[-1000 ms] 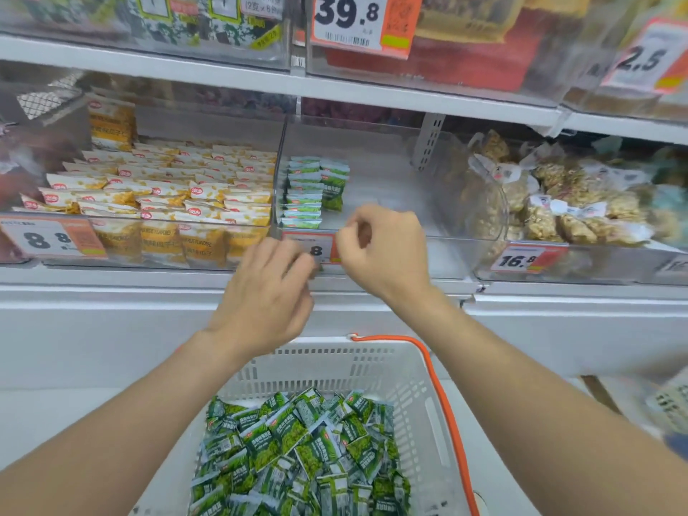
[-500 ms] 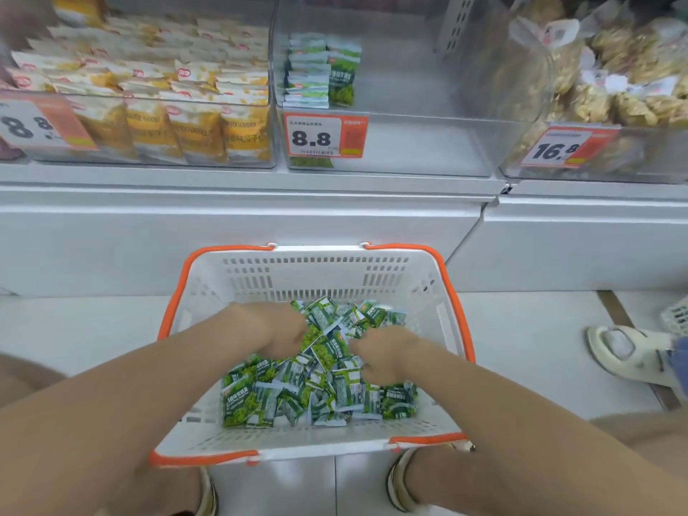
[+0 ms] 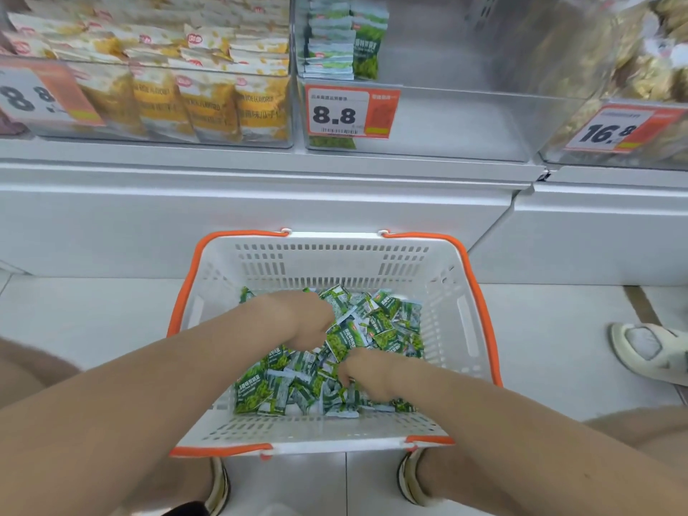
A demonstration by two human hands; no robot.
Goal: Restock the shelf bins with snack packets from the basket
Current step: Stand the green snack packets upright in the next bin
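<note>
A white basket with an orange rim (image 3: 469, 292) stands on the floor in front of me, holding a loose pile of green snack packets (image 3: 376, 329). Both my hands are down in that pile. My left hand (image 3: 298, 318) is at the pile's far left, fingers curled into the packets. My right hand (image 3: 368, 374) is nearer me, its fingers curled round packets in the middle. The fingertips of both are hidden among the packets. Above, the clear shelf bin (image 3: 465, 117) with an 8.8 price tag (image 3: 350, 111) holds a short stack of the same green packets (image 3: 331, 42) at its left side.
A bin of yellow packets (image 3: 178, 102) is on the left and a bin of wrapped brown snacks with a 16.8 tag (image 3: 614, 130) on the right. The white shelf base (image 3: 260, 206) rises behind the basket. Another person's sandalled foot (image 3: 647, 348) is on the floor at right.
My hands left the front of the 8.8 bin and dropped into the basket as my view tilted down. In the last half second both dug deeper into the green packets.
</note>
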